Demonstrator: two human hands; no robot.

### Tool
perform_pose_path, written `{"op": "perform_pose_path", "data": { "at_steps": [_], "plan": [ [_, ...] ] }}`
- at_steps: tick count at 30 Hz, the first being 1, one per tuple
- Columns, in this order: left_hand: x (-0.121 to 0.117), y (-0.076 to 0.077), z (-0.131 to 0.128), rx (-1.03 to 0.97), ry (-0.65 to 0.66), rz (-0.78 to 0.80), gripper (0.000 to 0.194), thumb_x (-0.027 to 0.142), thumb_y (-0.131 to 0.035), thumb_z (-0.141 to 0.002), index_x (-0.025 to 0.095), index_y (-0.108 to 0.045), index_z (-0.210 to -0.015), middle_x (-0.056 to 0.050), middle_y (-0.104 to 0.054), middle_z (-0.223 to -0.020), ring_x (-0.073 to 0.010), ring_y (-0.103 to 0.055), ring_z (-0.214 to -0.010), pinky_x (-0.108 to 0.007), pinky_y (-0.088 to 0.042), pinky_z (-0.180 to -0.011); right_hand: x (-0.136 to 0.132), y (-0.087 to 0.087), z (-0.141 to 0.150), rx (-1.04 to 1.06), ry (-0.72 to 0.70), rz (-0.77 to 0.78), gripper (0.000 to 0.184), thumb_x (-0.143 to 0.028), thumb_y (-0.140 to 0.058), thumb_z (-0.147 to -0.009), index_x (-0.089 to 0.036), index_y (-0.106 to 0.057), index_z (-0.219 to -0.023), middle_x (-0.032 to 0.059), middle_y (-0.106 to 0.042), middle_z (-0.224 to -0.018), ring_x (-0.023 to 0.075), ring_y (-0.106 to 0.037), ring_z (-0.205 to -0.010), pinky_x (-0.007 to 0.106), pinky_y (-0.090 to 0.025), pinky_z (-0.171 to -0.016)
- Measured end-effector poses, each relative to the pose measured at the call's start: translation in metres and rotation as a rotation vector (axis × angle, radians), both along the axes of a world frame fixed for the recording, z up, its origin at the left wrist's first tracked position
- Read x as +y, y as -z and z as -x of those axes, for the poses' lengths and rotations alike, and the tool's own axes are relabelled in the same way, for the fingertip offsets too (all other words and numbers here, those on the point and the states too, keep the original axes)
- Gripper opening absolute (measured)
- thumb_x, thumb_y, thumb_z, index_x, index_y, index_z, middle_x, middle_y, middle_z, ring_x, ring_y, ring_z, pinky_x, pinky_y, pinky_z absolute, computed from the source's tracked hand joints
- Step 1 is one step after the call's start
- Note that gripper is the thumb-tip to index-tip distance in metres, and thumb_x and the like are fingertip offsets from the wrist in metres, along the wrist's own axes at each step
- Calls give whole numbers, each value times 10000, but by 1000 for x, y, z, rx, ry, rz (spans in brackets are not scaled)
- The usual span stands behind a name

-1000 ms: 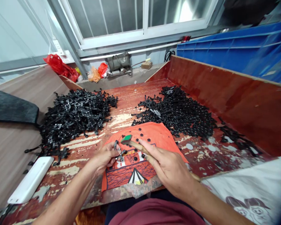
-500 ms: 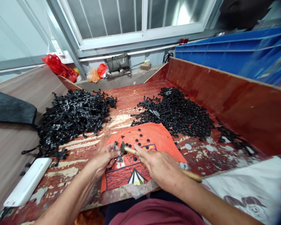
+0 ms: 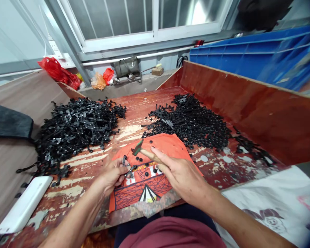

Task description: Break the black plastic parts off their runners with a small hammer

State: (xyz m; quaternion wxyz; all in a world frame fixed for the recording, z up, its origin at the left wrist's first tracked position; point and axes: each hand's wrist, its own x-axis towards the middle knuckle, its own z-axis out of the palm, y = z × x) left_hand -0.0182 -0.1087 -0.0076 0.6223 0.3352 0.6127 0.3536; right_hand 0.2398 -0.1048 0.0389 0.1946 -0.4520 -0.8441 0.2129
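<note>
My left hand [image 3: 115, 173] is closed on a small black jointed part [image 3: 125, 165] with round ends, over the left side of an orange printed cloth [image 3: 167, 141]. In my right hand [image 3: 179, 174] is a hammer [image 3: 142, 150], gripped by its wooden handle. The dark green hammer head is raised above the cloth, up and to the right of my left fingers. Several small round black pieces [image 3: 146, 174] lie loose on the cloth between my hands. The lower end of the handle is hidden by my right hand.
A heap of black parts [image 3: 77, 127] lies at left on the worn red table [image 3: 134, 103], another heap [image 3: 196, 120] at right. A white box [image 3: 23, 206] is at the left edge. Wooden boards [image 3: 248, 100] wall the sides; a blue crate [image 3: 248, 58] stands beyond.
The hammer has lifted away from the part in my left hand, its head now higher. My left hand stays nearly in place. The whole view has shifted slightly.
</note>
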Motion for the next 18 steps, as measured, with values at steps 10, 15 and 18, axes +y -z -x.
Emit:
{"op": "perform_pose_path", "data": {
  "at_steps": [10, 15, 18],
  "plan": [
    [0, -2, -1, 0, 2, 18, 403, 337, -768, -554, 202, -467, -785, 17, -625, -483, -15, -271, -267, -125, -105, -288, -10, 17, 10, -232, -62, -29, 500, -260, -444, -998, -293, -411, -1495, 48, -765, -902, 230, -714, -748, 306, -520, -637],
    [0, 1, 0, -2, 15, 8, 392, 340, -767, -578, 203, -466, -787, 29, -615, -493, -15, -268, -274, -126, -103, -293, -10, 16, 12, -153, -40, -57, 510, -288, -419, -1018, -302, -345, -1522, 51, -758, -1005, 213, -711, -828, 285, -499, -693],
    [-1, 3, 1, 14, 24, -3, 384, 341, -767, -590, 197, -473, -791, 29, -609, -494, -18, -277, -277, -130, -111, -296, -11, 17, 15, -248, -51, -18, 488, -281, -462, -999, -302, -420, -1485, 50, -771, -865, 225, -717, -729, 287, -494, -640]
  ]
}}
